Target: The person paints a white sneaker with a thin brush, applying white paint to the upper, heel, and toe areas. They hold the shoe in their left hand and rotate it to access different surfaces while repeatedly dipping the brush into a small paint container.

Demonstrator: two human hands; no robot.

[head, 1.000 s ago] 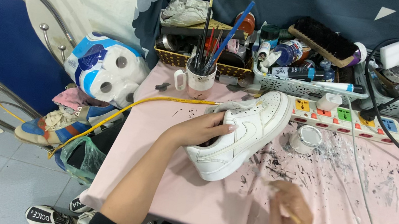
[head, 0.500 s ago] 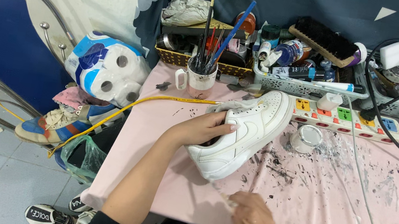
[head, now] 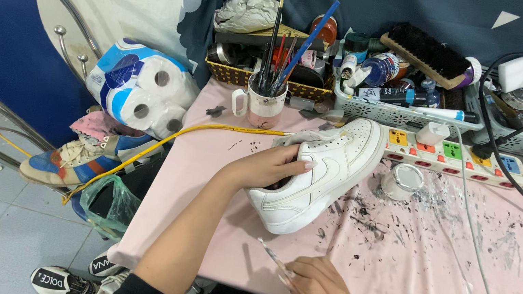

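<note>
A white sneaker (head: 327, 171) lies on its side on the pink, paint-spattered table (head: 505, 273), toe toward the far side. My left hand (head: 268, 169) grips the sneaker at its opening, fingers over the upper. At the near table edge my right hand (head: 319, 290) holds a thin paintbrush (head: 279, 261); its tip points left and up, a short way in front of the sneaker's heel. A small open jar of white paint (head: 403, 180) stands just right of the shoe.
A mug of brushes (head: 264, 102), baskets of bottles and a shoe brush (head: 428, 51) line the back. A power strip (head: 454, 155) and cables (head: 471, 220) cross the table. Toilet rolls (head: 142, 88), a blue chair (head: 6, 53) and shoes (head: 76, 161) sit left.
My right hand has slid left along the near edge, bringing the paintbrush from the right toward the sneaker's heel. The left hand keeps its hold and the shoe stays put.
</note>
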